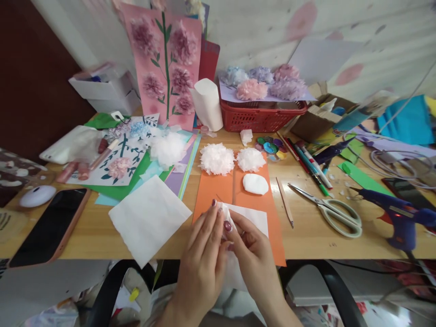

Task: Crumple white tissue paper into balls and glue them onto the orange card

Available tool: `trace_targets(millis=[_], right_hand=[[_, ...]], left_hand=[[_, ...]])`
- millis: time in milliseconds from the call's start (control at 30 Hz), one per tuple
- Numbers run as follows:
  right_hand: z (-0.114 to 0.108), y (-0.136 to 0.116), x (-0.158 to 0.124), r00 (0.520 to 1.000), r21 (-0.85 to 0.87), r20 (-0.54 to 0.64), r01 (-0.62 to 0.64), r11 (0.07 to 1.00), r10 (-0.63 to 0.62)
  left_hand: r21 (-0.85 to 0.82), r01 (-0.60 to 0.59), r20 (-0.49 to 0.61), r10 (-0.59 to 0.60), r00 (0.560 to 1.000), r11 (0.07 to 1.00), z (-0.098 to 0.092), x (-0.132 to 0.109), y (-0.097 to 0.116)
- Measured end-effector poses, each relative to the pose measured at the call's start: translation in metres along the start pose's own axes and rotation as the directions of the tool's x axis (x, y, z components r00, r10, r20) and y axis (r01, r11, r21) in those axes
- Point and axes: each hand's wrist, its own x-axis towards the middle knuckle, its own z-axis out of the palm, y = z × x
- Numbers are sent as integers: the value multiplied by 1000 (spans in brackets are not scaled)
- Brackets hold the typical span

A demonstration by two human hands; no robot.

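Far left, dark-screened phone (49, 227) flat on the table (296, 247); then a white paper square (150, 220), one corner over the front edge. Left hand (200, 250) next, fingers straight and close together, laid against a small white wad (225, 210) of thin paper, tissue by the look, held between both hands above the table's front edge. Likely near weightless, soft, limp, quick to crease or tear; best taken by the gathered folds with light fingertip pressure, loose edges left alone. Beyond it, two ruffled white puffs (217, 159) (251, 160) and a white oval pad (255, 184) on orange paper (275, 222). Right hand (257, 245) curls in, thumb pinching the wad. Most of its folds are hidden by fingers; whether the pale patch beneath the hands belongs to it, cannot tell. Rightward: pencil (284, 202), scissors (335, 213), glue gun (398, 209) cut off at frame edge.
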Motion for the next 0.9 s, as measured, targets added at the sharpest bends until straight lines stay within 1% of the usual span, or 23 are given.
trace_targets(millis=[67, 167, 267, 333, 367, 400, 433, 467, 500, 533, 567, 600, 633, 667, 700, 733, 800, 867, 900], right_hand=[[2, -1, -1, 1000, -31, -10, -4, 1000, 4], [5, 1, -3, 997, -62, -14, -79, 995, 78], [8, 6, -3, 989, -60, -34, -148, 987, 146], [8, 10, -2, 984, -2, -41, -172, 985, 172], [6, 11, 0, 983, 40, -54, -172, 984, 174], [3, 11, 2, 983, 81, -81, -159, 984, 166], [-2, 10, 5, 981, 115, -128, -131, 985, 145], [-8, 8, 8, 975, 140, -194, -85, 986, 111], [-15, 4, 11, 959, 147, -277, -27, 989, 68], [-23, -1, 13, 932, 142, -363, 40, 989, 14], [-30, -7, 15, 894, 132, -445, 115, 985, -44], [-37, -13, 16, 849, 114, -519, 183, 976, -99], [-42, -19, 17, 808, 93, -571, 239, 966, -145], [-46, -25, 17, 773, 71, -606, 285, 956, -185], [-49, -30, 16, 750, 48, -624, 317, 947, -219], [-50, -33, 15, 738, 29, -629, 338, 941, -246], [-50, -34, 12, 744, 12, -614, 343, 939, -264], [-47, -30, 8, 772, 9, -589, 302, 953, -239], [-44, -27, 7, 784, -4, -578, 274, 962, -226]], left_hand=[[-11, 4, 76, -3, 997, 1000, 3, -5, -1], [-17, -12, 133, 14, 991, 1000, 4, -11, -2], [-26, -25, 177, 29, 984, 999, -1, -12, -3], [-85, -33, 199, 50, 979, 996, -9, -11, -7], [-113, -25, 179, 45, 983, 993, -15, -10, -11], [-125, 6, 117, 8, 993, 992, -22, -9, -17], [-109, 60, 26, -58, 998, 992, -32, -8, -25], [-68, 155, -114, -162, 980, 986, -43, -6, -35], [-7, 288, -271, -280, 921, 957, -56, -4, -47], [92, 427, -379, -365, 851, 900, -69, -2, -60], [216, 537, -434, -413, 801, 815, -82, 0, -74], [329, 606, -456, -440, 774, 724, -94, 1, -88], [407, 632, -423, -477, 771, 660, -104, 2, -100], [444, 627, -362, -512, 779, 640, -112, 2, -111], [456, 622, -338, -523, 782, 636, -118, 2, -119], [452, 623, -311, -542, 781, 639, -121, 2, -124], [413, 630, -282, -566, 775, 658, -123, 2, -128], [351, 644, -268, -586, 764, 680, -123, 2, -125], [284, 659, -254, -608, 752, 696, -123, 2, -121]])
